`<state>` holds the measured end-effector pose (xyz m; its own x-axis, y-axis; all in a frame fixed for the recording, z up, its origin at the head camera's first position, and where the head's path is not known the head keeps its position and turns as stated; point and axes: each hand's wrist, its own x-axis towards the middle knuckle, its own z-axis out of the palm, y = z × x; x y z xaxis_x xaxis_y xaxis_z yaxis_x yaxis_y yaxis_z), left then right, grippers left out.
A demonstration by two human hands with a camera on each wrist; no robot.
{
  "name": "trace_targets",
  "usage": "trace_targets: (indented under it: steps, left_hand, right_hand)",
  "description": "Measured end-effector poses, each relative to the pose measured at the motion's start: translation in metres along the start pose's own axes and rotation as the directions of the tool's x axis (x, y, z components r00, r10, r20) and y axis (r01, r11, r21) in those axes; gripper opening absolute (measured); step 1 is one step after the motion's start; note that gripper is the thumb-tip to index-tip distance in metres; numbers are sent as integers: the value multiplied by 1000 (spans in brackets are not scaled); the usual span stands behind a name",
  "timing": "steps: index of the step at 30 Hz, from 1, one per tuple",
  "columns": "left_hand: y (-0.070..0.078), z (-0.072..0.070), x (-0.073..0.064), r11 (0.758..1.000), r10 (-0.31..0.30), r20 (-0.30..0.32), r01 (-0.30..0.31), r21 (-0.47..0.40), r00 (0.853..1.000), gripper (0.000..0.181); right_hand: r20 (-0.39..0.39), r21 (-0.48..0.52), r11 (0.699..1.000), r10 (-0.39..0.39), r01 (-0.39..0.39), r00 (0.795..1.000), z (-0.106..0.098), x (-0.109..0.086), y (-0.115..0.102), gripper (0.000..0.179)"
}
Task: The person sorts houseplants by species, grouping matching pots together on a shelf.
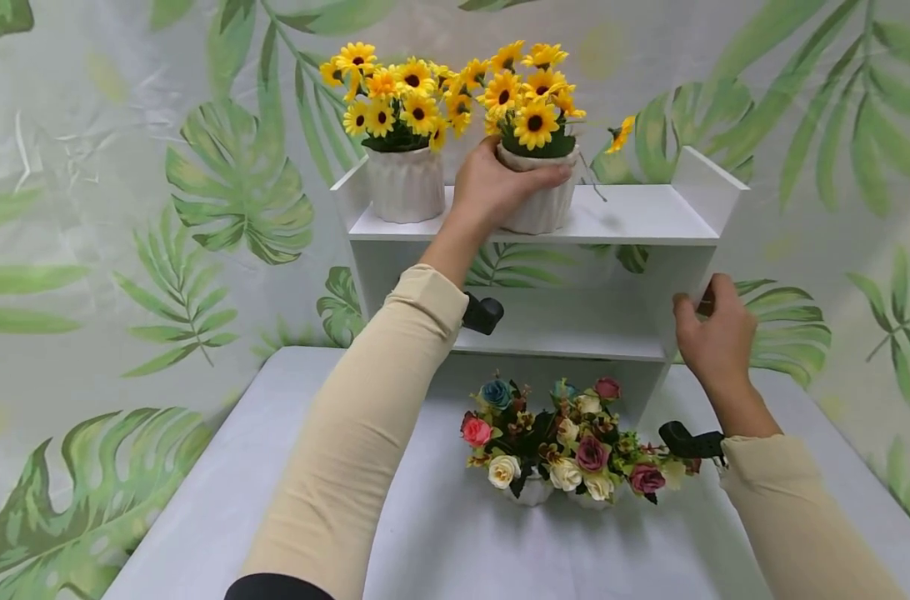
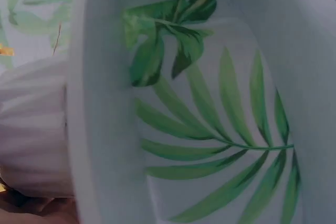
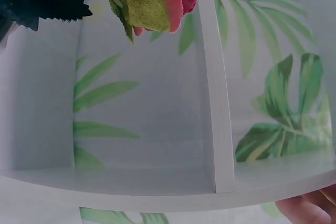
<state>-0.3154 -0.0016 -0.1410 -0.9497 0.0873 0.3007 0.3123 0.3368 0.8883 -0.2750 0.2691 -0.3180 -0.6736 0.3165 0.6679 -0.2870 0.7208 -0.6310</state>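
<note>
My left hand (image 1: pixel 492 183) grips a white ribbed flowerpot (image 1: pixel 542 200) of artificial sunflowers (image 1: pixel 533 92), thumb across its front, on the top board of a white shelf unit (image 1: pixel 635 212). In the left wrist view, that pot (image 2: pixel 34 129) sits against the board, with part of the hand (image 2: pixel 37 211) below it. A matching pot (image 1: pixel 407 187) of sunflowers (image 1: pixel 402 100) stands to its left. Lower down on the right, my right hand (image 1: pixel 717 329) holds the outer edge of the unit's side panel. Its fingers (image 3: pixel 304 208) show at that edge in the right wrist view.
Pots of artificial roses (image 1: pixel 567 442) stand on the white-covered table (image 1: pixel 455 542) before the shelf's lower part. One sunflower (image 1: pixel 622 135) juts out rightward above the top board. A leaf-patterned backdrop (image 1: pixel 110 250) hangs behind. Black wrist devices (image 1: pixel 482 315) protrude near both forearms.
</note>
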Motion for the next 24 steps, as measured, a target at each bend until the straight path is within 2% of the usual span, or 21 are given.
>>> trace_targets:
  steps: [3, 10, 13, 20, 24]
  left_hand:
    - [-8, -3, 3, 1000, 1, -3, -1, -9, 1000, 82]
    - [-19, -12, 6, 999, 10, 85, -12, 31, 996, 83]
    - [-20, -12, 8, 1000, 10, 84, -12, 20, 996, 87]
    - [-22, -8, 11, 995, -37, 69, 30, 91, 997, 96]
    - [-24, -5, 13, 995, -44, 52, 38, 94, 998, 92]
  right_hand:
    - [11, -12, 1000, 11, -11, 1000, 1, -1, -1, 32]
    - [-5, -21, 1000, 9, -9, 1000, 2, 0, -3, 31]
    - [-7, -20, 1000, 11, -11, 1000, 2, 1, -4, 31]
    - [-3, -28, 999, 26, -26, 1000, 2, -2, -4, 31]
    - [-6, -24, 1000, 20, -20, 1000, 1, -1, -2, 31]
